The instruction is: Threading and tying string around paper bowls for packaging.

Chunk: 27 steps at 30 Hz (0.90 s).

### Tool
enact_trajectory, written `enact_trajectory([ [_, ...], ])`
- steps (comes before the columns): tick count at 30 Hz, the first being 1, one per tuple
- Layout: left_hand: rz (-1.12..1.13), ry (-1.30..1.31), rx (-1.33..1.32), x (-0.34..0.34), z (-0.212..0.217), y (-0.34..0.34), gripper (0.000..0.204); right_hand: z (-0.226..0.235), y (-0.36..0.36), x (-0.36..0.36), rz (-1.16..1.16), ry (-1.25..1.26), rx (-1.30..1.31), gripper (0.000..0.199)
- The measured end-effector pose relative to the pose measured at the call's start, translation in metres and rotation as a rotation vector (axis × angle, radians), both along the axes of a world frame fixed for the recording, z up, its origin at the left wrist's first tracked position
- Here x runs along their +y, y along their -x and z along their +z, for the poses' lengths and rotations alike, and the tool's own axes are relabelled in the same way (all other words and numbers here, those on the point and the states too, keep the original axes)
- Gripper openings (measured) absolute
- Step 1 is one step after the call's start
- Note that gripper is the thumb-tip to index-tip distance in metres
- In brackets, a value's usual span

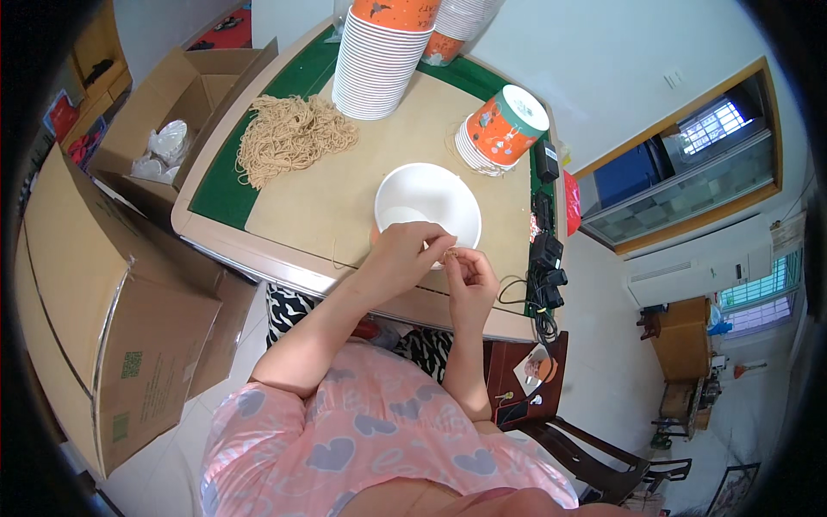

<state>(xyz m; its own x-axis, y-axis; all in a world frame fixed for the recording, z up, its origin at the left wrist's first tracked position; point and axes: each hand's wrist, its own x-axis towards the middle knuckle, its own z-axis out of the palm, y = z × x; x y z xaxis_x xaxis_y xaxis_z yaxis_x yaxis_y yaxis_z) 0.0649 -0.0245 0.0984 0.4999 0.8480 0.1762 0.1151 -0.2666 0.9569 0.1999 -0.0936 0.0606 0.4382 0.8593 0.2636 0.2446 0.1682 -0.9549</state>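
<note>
White and empty, a round paper bowl (428, 207) stands upright on the beige board (345, 198) that covers the green-edged table (220, 202), close to the table's near edge. The left hand (405, 254) lies against the bowl's near rim, its fingertips pinched together over something small and tan that is too tiny to identify. The right hand (472, 276) is just beside it, also with fingertips pinched shut, and the two sets of fingertips meet at the same small tan piece in front of the bowl.

Beyond the bowl to the left, a loose heap of tan rubber bands (289, 138) rests on the board. Behind it rises a tall stack of white paper bowls with an orange-printed top (379, 60). To the right of the white bowl, a shorter stack of orange-and-green printed bowls (502, 129) lies tipped on its side. An open cardboard box (185, 90) stands left of the table.
</note>
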Motion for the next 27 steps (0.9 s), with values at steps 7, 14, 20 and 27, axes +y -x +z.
enact_trajectory([
  [7, 0.008, -0.095, 0.087, -0.002, -0.003, 0.001, 0.02, -0.008, -0.002, 0.002, -0.024, -0.04, -0.041, 0.009],
  [14, 0.062, -0.078, 0.093, -0.002, -0.001, 0.001, 0.016, -0.007, 0.0, 0.001, -0.03, -0.039, 0.026, 0.01],
  [20, 0.057, -0.057, 0.077, -0.003, -0.001, 0.0, 0.016, -0.003, -0.001, -0.001, -0.027, 0.029, -0.156, 0.01],
  [27, 0.067, -0.064, 0.073, -0.003, -0.003, -0.001, 0.016, -0.01, 0.0, 0.0, -0.074, -0.066, -0.075, 0.007],
])
